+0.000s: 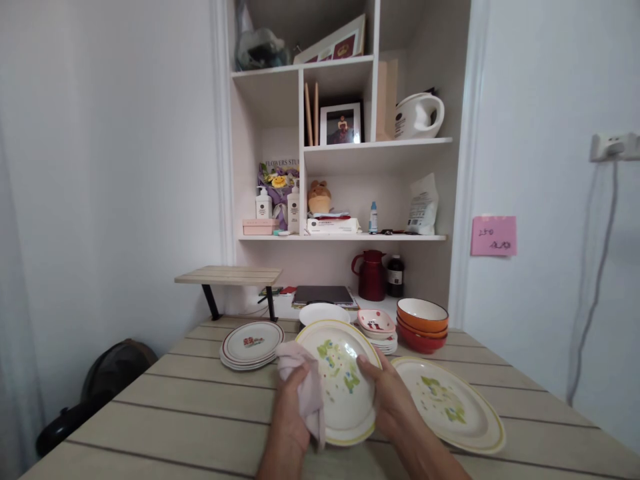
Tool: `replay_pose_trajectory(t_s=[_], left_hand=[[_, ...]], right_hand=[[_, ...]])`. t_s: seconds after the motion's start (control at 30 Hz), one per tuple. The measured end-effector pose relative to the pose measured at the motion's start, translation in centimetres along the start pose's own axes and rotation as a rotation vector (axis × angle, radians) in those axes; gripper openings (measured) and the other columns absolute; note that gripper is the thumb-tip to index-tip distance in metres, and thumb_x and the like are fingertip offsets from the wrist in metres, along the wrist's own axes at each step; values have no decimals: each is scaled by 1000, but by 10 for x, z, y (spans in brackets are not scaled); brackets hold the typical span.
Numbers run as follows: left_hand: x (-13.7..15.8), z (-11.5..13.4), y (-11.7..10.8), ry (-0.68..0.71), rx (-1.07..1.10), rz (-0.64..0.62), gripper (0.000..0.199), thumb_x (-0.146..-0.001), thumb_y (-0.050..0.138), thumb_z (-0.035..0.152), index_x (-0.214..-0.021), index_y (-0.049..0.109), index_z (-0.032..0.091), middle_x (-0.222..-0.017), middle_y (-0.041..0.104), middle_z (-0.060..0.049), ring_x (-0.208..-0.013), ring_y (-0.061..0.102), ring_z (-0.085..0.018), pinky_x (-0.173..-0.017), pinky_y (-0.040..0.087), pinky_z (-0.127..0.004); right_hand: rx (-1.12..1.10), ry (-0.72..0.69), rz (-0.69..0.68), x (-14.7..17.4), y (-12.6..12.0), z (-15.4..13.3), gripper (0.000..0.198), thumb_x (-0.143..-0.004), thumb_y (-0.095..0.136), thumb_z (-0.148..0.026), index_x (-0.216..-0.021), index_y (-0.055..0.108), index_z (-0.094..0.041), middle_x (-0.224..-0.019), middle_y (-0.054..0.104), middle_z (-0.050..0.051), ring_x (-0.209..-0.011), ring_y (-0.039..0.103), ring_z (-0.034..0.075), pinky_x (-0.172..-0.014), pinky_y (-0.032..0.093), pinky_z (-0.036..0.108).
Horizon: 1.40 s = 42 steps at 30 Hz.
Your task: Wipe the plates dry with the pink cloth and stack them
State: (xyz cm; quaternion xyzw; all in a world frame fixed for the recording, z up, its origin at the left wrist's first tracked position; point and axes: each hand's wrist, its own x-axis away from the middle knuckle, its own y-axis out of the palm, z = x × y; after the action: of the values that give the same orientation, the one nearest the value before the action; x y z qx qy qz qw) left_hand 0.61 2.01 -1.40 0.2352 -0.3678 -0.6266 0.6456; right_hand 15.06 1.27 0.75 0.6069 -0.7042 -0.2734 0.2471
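A round white plate (345,400) with a yellow rim and green leaf pattern is tilted up in front of me, above the table. My right hand (393,393) grips its right edge, thumb on the face. In my left hand (291,413) is a pale pink cloth (307,387), pressed against the plate's left edge; the fingers behind are hidden. To the right, a larger oval plate (445,403) of the same pattern lies on the table, partly behind my right hand.
A stack of plates (253,343) stands at left on the slatted table (200,413). Farther back are a white bowl (324,313), small patterned bowls (376,322) and stacked orange bowls (423,325). A small raised stand (230,274) sits back left, near the wall shelves (345,238).
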Motion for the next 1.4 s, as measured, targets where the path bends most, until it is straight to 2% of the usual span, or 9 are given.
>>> replay_pose_trajectory(t_s=[0.2, 0.3, 0.47, 0.57, 0.7, 0.83, 1.07, 1.17, 1.4], left_hand=[[6, -24, 13, -25, 151, -29, 41, -72, 68, 23, -111, 64, 12, -98, 76, -15, -96, 71, -32, -85, 56, -44], [8, -28, 15, 5, 140, -11, 42, -71, 69, 19, -112, 64, 11, -99, 75, -15, -94, 71, -31, -86, 56, -43], [1, -9, 6, 94, 130, 78, 38, -68, 72, 14, -105, 65, 15, -96, 76, -11, -92, 72, -28, -85, 57, -40], [-2, 6, 2, 159, 37, 77, 39, -65, 75, 16, -103, 66, 15, -94, 76, -11, -89, 72, -28, -82, 57, -40], [4, 17, 3, 230, -93, 4, 51, -58, 80, 16, -107, 66, 15, -96, 77, -11, -90, 72, -31, -81, 58, -42], [11, 20, 5, 204, -167, -61, 56, -58, 80, 17, -111, 65, 15, -99, 77, -12, -92, 72, -33, -80, 58, -43], [8, 22, -3, 102, -180, -117, 62, -59, 78, 16, -119, 60, 13, -90, 78, -11, -88, 73, -33, -82, 56, -45], [5, 20, -5, 66, -175, -73, 56, -62, 77, 16, -116, 63, 14, -90, 78, -12, -87, 73, -33, -81, 57, -45], [0, 14, -3, -37, -133, -6, 52, -66, 75, 19, -117, 64, 13, -90, 78, -13, -84, 73, -34, -76, 58, -46]], right_hand=[[-161, -71, 61, 4, 7, 23, 75, -68, 77, -23, -136, 45, -31, -88, 78, 2, -77, 74, 27, -74, 59, 46], [-205, -25, 53, 5, 10, 30, 65, -71, 75, -26, -132, 51, -26, -92, 78, 4, -79, 73, 27, -77, 59, 45], [-128, 138, -20, 0, 9, 22, 53, -68, 72, -15, -120, 61, -12, -88, 78, 11, -79, 73, 27, -78, 57, 40], [-46, 116, -66, -1, 8, 8, 62, -62, 71, -10, -123, 59, -13, -88, 78, 10, -80, 73, 28, -78, 56, 40], [-28, 45, -129, 0, 8, -12, 73, -62, 74, -15, -131, 52, -22, -91, 78, 6, -82, 72, 27, -77, 55, 41], [-44, 29, -184, 5, 8, -27, 72, -64, 77, -22, -131, 50, -26, -91, 77, 3, -77, 72, 23, -75, 54, 38], [75, 31, -314, 11, 9, -32, 54, -61, 81, -25, -111, 63, -16, -88, 77, 9, -76, 72, 26, -78, 54, 41], [43, 8, -257, 6, 8, -23, 53, -59, 80, -23, -108, 63, -16, -83, 77, 9, -73, 72, 26, -76, 55, 41], [-11, 31, -106, -1, 7, -5, 63, -60, 79, -23, -119, 55, -18, -74, 77, 6, -66, 72, 26, -70, 56, 41]])
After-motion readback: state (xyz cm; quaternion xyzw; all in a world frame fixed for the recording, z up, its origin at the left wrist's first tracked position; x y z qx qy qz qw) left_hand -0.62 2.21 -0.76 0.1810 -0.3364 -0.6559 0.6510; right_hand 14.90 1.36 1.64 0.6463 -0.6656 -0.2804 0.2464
